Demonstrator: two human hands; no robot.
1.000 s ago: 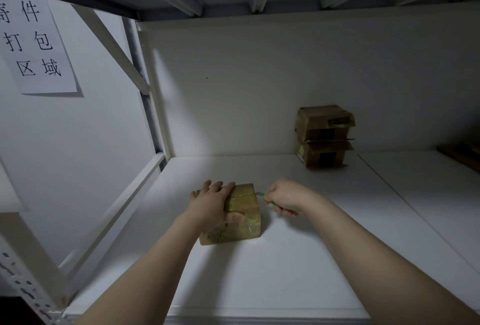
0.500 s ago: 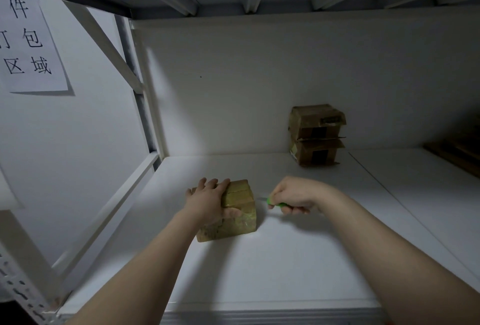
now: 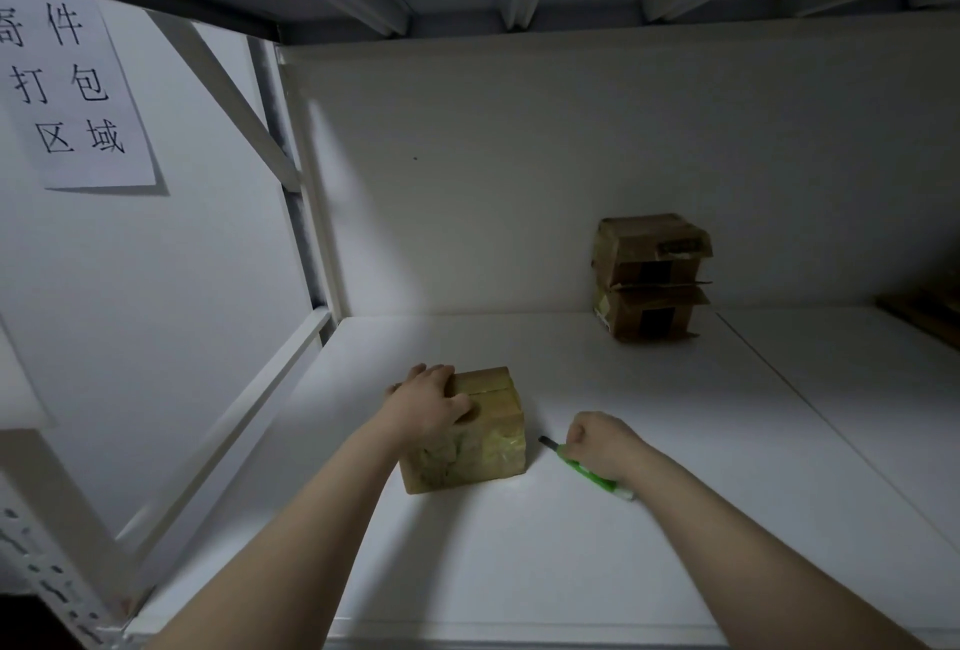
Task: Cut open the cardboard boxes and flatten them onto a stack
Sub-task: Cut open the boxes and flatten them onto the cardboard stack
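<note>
Right hand [image 3: 598,443] grips one cutter [image 3: 575,467] beside one box [image 3: 485,452] (two stacked boxes [image 3: 649,275]).

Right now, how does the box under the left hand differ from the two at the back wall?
The near box stands alone toward the front of the shelf, held by the left hand; the back boxes are stacked two high by the wall, untouched. The near box's front shows pale greenish tape; the back boxes show dark patches and loose flap edges. All are brown cardboard, none flattened yet.
</note>
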